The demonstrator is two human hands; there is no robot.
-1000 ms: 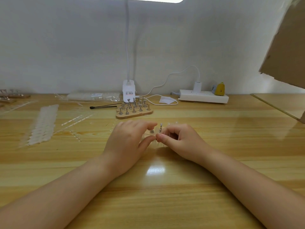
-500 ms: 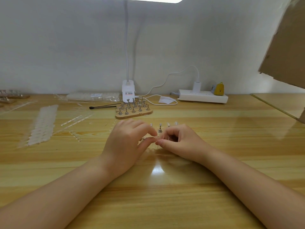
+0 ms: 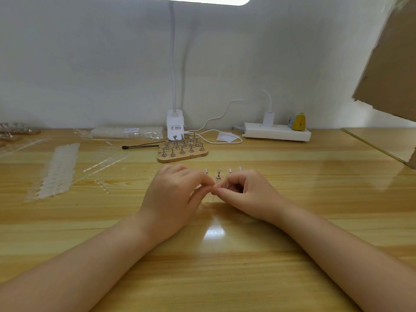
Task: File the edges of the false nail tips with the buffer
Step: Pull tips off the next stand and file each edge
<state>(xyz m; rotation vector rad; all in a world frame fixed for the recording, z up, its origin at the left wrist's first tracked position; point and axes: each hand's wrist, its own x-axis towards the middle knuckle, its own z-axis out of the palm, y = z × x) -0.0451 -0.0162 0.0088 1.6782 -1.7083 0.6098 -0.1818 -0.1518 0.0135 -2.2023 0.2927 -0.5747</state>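
Observation:
My left hand (image 3: 173,199) and my right hand (image 3: 245,194) meet fingertip to fingertip at the middle of the wooden table (image 3: 225,266). Between thumbs and forefingers both hands pinch something small and clear, apparently a false nail tip (image 3: 213,192); fingers hide most of it. Just behind the hands stands a short row of small stands carrying nail tips (image 3: 218,173). I see no buffer; the hands may hide it.
A wooden board with several metal nail stands (image 3: 182,152) sits behind the hands, a black thin tool (image 3: 141,145) to its left. Strips of clear nail tips (image 3: 58,170) lie at left. Lamp base (image 3: 175,124), power strip (image 3: 276,131) and cardboard (image 3: 391,64) line the back and right.
My left forefinger has bent down from a stretched pose to meet the thumb, and the fingertips of both hands now touch. The arms have hardly shifted.

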